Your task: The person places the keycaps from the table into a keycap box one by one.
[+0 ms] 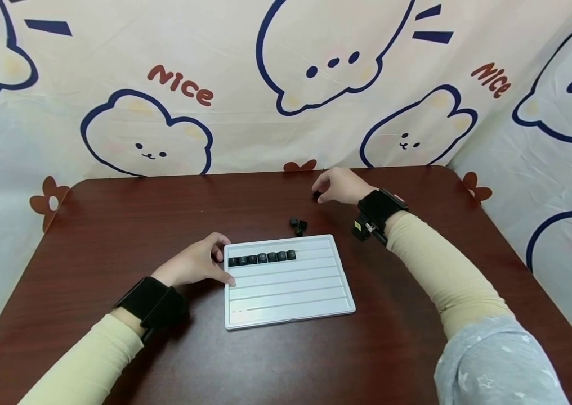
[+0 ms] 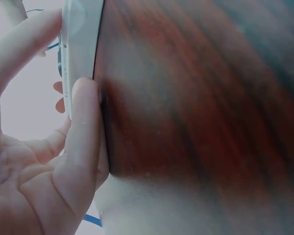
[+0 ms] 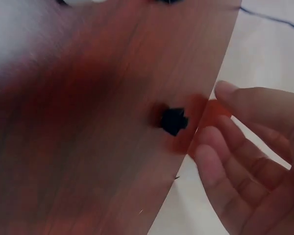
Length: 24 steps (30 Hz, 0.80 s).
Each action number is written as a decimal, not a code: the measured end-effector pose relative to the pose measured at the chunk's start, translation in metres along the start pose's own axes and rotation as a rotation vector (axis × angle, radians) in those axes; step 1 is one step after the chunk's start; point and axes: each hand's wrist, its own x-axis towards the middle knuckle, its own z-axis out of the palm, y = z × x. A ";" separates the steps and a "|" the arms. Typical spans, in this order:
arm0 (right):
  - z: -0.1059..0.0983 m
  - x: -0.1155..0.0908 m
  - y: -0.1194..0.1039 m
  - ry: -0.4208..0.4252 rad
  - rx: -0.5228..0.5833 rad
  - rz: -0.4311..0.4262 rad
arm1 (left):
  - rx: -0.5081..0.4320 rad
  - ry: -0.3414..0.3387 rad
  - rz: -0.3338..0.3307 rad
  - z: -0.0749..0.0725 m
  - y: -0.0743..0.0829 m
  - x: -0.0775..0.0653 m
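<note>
On the table lies a white ridged board [image 1: 286, 289]. Along its top ridge stands a row of small black keycaps [image 1: 263, 258]. My left hand [image 1: 196, 262] pinches the board's left edge, thumb on top; the left wrist view shows its fingers against the board's side [image 2: 81, 44]. Far off near the table's back edge, my right hand [image 1: 345, 185] hovers beside a single black keycap [image 1: 316, 195]. In the right wrist view a gap separates that keycap [image 3: 173, 121] from the loosely bent fingers [image 3: 210, 164], which hold nothing.
A small cluster of loose black keycaps [image 1: 298, 226] lies just behind the board. The dark wooden table [image 1: 164, 208] ends at a printed cloth backdrop [image 1: 245, 135], which also runs along the sides.
</note>
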 end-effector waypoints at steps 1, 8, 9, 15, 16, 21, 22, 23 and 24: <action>0.001 0.006 0.001 -0.004 -0.006 0.006 | 0.002 0.004 -0.003 0.000 -0.001 0.000; 0.011 0.038 0.019 -0.001 -0.018 0.081 | 0.010 0.012 -0.018 -0.001 0.000 -0.002; 0.013 0.040 0.021 -0.001 -0.020 0.086 | 0.010 0.010 -0.020 -0.001 0.000 -0.002; 0.020 0.038 0.023 -0.009 -0.003 0.106 | 0.029 0.013 -0.027 -0.002 0.002 -0.001; 0.020 0.037 0.022 -0.005 -0.006 0.103 | 0.031 0.016 -0.028 -0.002 0.002 -0.001; 0.020 0.035 0.016 0.009 -0.025 0.091 | 0.019 0.018 -0.027 -0.003 0.003 -0.001; 0.021 0.034 0.015 0.010 -0.028 0.089 | 0.016 0.017 -0.028 -0.003 0.002 -0.001; 0.021 0.034 0.015 0.009 -0.028 0.088 | 0.014 0.016 -0.030 -0.003 0.002 -0.001; 0.021 0.034 0.014 0.010 -0.026 0.086 | 0.012 0.016 -0.032 -0.002 0.001 -0.001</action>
